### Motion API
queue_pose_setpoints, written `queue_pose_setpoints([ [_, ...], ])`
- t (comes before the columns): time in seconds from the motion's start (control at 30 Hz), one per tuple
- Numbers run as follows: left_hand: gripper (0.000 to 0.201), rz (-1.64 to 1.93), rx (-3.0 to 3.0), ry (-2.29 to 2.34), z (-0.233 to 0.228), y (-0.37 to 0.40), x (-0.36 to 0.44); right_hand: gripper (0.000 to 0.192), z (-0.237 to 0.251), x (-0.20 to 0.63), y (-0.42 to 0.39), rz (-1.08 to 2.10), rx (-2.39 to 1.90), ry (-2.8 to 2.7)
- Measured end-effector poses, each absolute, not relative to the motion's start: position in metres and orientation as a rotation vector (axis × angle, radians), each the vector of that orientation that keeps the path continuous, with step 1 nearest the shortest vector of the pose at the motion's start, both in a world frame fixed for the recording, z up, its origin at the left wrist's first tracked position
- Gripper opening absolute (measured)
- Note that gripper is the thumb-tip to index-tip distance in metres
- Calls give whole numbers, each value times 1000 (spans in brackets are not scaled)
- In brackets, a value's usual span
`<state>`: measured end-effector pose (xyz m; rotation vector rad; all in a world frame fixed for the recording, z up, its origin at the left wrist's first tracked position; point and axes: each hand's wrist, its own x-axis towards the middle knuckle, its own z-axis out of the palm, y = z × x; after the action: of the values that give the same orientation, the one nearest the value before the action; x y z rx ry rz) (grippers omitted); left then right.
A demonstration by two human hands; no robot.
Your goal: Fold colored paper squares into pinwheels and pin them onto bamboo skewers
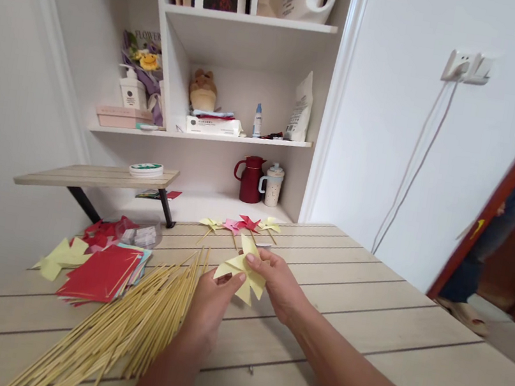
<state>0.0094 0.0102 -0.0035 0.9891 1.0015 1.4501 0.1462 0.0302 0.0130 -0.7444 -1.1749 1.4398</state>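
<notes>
Reaching in from the bottom edge, both forearms converge over the middle of the table, and the two hands meet on a yellow paper pinwheel held just above the wood. The left hand comes up nearly straight from below, wrist a little bent, its thumb and fingertips pressed onto the lower left flap in a pinching grip. The right hand comes in on a slant from the lower right, back of the hand upward, its grip closed on the pinwheel's upper right part near the centre, fingers curled over the paper.

The pinwheel faces roughly toward the camera. One pointed flap rises toward the shelves, another juts left past the left thumb, and one hangs down between the hands; its longest stretch runs from upper to lower, tilted slightly right.

Just left of the left hand lies a fanned heap of bamboo sticks, beside a stack of red paper sheets. Further back, four finished pinwheels lie in a row.
</notes>
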Motion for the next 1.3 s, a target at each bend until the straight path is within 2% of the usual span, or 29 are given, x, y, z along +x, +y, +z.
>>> queue_pose_setpoints([
  [0.33,43,1397,991,976,-6,12,12,34,11,148,37,1361,-862,-1082],
  [0.77,42,1438,966,971,-12,14,11,42,16,148,30,1308,-872,-1203],
  [1.3,43,1420,886,1013,-7,12,11,41,16,147,28,1338,-836,-1306],
])
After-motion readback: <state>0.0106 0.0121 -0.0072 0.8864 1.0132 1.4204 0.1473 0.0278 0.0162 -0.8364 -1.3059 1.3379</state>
